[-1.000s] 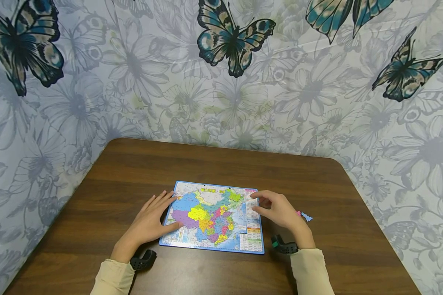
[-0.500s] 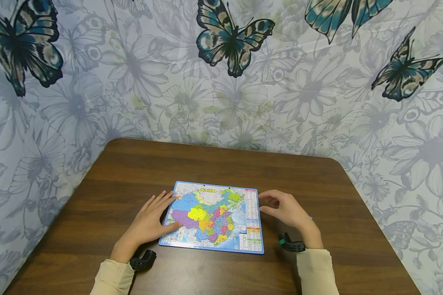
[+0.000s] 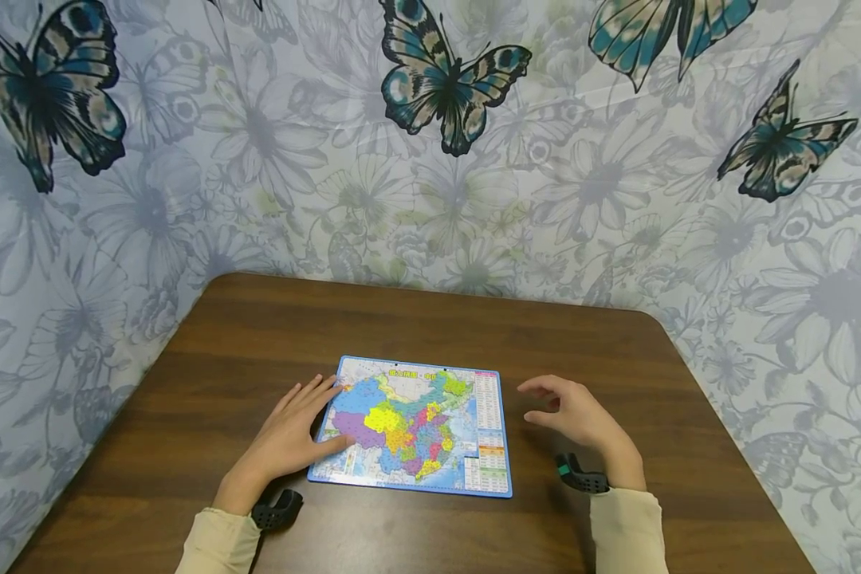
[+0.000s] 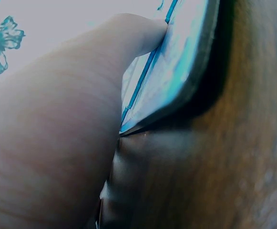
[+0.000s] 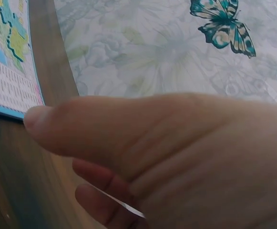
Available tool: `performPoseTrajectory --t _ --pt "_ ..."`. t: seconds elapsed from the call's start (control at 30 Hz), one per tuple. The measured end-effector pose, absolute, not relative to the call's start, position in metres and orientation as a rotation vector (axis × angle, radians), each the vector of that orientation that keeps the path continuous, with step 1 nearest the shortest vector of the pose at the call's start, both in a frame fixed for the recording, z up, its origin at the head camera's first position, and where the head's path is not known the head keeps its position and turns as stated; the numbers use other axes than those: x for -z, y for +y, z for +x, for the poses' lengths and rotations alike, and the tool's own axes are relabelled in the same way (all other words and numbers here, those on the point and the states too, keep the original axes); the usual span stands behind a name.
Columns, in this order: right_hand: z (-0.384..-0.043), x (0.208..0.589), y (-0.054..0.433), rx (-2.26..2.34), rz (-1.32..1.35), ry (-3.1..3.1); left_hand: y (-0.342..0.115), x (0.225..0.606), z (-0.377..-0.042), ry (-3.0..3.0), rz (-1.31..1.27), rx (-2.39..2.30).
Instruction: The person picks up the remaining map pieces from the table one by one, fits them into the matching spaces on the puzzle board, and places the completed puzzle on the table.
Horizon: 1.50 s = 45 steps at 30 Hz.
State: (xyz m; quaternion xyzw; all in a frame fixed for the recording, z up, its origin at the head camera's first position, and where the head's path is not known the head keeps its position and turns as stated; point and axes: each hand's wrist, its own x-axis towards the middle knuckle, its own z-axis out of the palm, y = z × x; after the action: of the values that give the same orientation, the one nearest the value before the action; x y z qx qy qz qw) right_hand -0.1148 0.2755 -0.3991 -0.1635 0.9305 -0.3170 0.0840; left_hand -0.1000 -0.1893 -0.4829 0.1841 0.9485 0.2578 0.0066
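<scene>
A flat map puzzle board [image 3: 416,426] with a blue rim lies on the table, its coloured regions fitted together. My left hand [image 3: 287,434] rests spread over the board's left edge, with the thumb on its surface. In the left wrist view that thumb [image 4: 143,33] touches the board near a corner. To the right of the board, apart from it, hovers my right hand [image 3: 581,414]. Its fingers are loosely bent, with a gap between thumb and forefinger and nothing seen in it. A pale sliver [image 5: 133,210] shows past the right hand's fingers in the right wrist view.
The brown wooden table [image 3: 402,319] has rounded far corners and reaches a wall cloth [image 3: 373,207] printed with flowers and butterflies. Each wrist wears a black band, one on the left [image 3: 278,510] and one on the right [image 3: 581,476].
My right hand has moved right, off the board's right edge. The small pink and blue pieces seen earlier beside that wrist are now hidden behind the hand. The left hand stays put.
</scene>
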Motion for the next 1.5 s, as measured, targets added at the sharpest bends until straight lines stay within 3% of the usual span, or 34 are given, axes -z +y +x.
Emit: performPoseTrajectory --t 1.07,1.5 --pt "-0.106 0.397 0.324 0.808 -0.133 2.756 -0.191 0.485 -0.112 2.958 0.592 -0.810" --pt "-0.110 0.414 0.333 0.753 -0.066 2.813 -0.193 0.491 -0.115 2.973 0.593 -0.823"
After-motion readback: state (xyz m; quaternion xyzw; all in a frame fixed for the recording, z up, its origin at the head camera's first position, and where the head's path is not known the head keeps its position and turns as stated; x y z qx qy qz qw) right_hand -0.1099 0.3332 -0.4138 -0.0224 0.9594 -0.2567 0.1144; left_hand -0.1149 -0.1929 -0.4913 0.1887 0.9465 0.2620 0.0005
